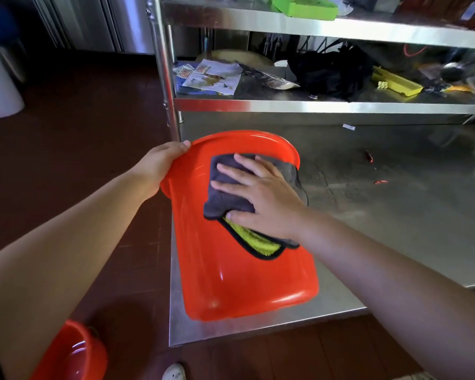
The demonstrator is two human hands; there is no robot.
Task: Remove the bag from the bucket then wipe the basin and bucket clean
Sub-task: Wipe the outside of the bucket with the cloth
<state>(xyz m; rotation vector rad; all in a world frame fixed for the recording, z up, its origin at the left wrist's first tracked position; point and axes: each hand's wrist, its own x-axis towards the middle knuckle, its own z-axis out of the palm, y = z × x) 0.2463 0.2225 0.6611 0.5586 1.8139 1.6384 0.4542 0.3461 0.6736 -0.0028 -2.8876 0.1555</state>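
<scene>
Printed papers on shelf: text blurred, unreadable.

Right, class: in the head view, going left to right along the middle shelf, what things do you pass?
Papers → clear packet → black bag → yellow tray

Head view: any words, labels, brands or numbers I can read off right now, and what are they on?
Nothing can be read.
Printed paper sheets on the middle shelf: pictures and print, too blurred to read.
Small red-and-white packets beside them: print too small.
Orange bucket, grey-and-yellow cloth, second orange vessel at lower left: no marking shows.
Green tray and yellow tray: no text visible.
</scene>
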